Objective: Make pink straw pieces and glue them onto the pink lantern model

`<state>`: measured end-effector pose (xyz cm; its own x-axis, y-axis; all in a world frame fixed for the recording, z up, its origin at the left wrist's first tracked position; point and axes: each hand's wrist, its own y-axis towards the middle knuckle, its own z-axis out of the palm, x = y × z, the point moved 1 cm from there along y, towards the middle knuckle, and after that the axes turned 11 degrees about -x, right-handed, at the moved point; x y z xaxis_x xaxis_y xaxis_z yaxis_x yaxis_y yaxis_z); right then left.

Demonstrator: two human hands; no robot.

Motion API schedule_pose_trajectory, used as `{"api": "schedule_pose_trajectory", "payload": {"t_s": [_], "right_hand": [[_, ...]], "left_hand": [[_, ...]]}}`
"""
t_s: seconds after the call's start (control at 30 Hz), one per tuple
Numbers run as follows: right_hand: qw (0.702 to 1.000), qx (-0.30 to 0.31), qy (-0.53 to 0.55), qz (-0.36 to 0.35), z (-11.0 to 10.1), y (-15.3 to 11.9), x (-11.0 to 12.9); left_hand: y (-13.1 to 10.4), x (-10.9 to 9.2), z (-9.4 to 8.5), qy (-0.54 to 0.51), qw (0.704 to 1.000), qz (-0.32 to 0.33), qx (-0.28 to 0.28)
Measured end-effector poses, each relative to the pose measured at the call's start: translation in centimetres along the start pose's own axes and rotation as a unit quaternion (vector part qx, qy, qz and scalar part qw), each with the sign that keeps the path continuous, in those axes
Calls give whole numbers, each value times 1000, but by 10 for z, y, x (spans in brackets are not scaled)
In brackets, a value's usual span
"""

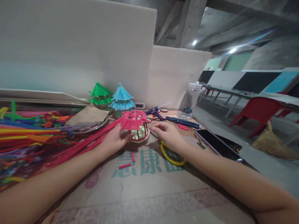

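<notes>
A small pavilion model (134,121) stands in front of me, with a pink slatted roof, dark posts and a pale base edged in red. My left hand (115,137) grips its left side, the thumb at the base and the other fingers partly hidden behind. Long pink pipe cleaners (86,143) run beneath and beside that hand. Right of the model, my right hand (169,133) has thumb and forefinger pinched together; what sits between them cannot be made out. Below it lie yellow-handled scissors (173,158), partly covered by the hand. Short pink pieces (124,166) rest on the printed board.
Bundles of coloured pipe cleaners (28,133) fill the left side. Green (99,93) and blue (121,96) roofed models stand behind. A glue gun (155,112), a blue-handled tool (182,121), a clear bottle (188,101) and a phone (218,144) lie rightward.
</notes>
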<state>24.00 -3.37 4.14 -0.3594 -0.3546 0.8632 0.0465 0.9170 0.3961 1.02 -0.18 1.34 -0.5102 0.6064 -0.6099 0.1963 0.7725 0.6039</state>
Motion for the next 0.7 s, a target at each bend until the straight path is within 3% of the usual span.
{"api": "schedule_pose_trajectory", "payload": {"t_s": [0.13, 0.2, 0.3, 0.4, 0.57, 0.7], "right_hand": [[995, -76, 12, -59, -20, 11, 11], [988, -92, 73, -100, -32, 17, 22], [970, -53, 228, -66, -48, 23, 42], [962, -13, 273, -20, -61, 26, 56], [985, -42, 165, 7, -74, 37, 44], [996, -53, -77, -3, -65, 48, 7]], "left_hand": [[-1, 1, -1, 23, 1000, -5, -17], [-1, 4, 0, 12, 1000, -3, -14], [0, 8, 1, -8, 1000, 2, -9], [1, 13, 2, -21, 1000, -6, -10], [0, 20, 3, -21, 999, -39, 0], [0, 20, 4, -16, 998, -57, -11]]}}
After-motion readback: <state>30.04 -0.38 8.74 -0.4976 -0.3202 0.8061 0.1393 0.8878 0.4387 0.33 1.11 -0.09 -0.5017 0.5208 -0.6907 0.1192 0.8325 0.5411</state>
